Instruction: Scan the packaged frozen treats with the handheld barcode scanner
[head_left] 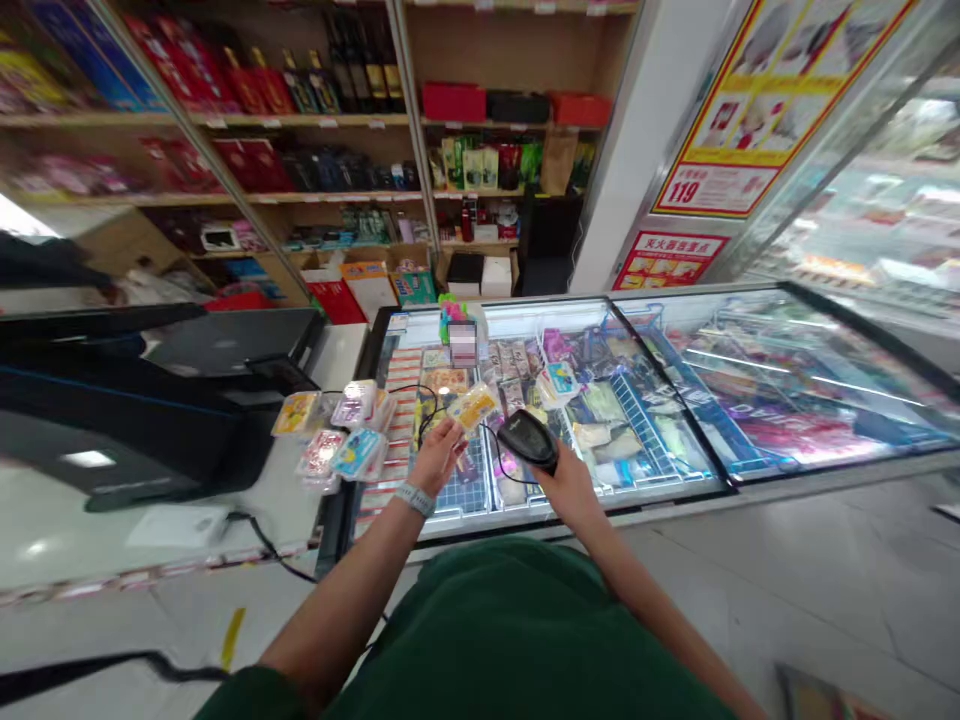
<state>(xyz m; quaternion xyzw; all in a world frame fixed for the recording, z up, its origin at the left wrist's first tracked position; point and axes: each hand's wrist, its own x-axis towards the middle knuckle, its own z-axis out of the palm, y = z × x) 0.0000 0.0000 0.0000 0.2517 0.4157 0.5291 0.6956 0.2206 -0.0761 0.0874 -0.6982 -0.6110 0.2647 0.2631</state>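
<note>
My left hand, with a pale band on its wrist, grips a small yellow-labelled pack by its near edge above the freezer's glass top. In my right hand is a black barcode scanner, its head pointing left toward the pack. A cable loops beneath the two hands. Left of them, several similar packs with blue, red, purple and yellow labels lie in stacks around the freezer's left edge. Another blue-and-white stack rests on the glass, right of the scanner.
The glass-topped chest freezer holds bagged goods and wire baskets. A dark checkout machine stands on the left counter. A small framed card is at the freezer's back edge. Stocked shelves and a pillar rise behind.
</note>
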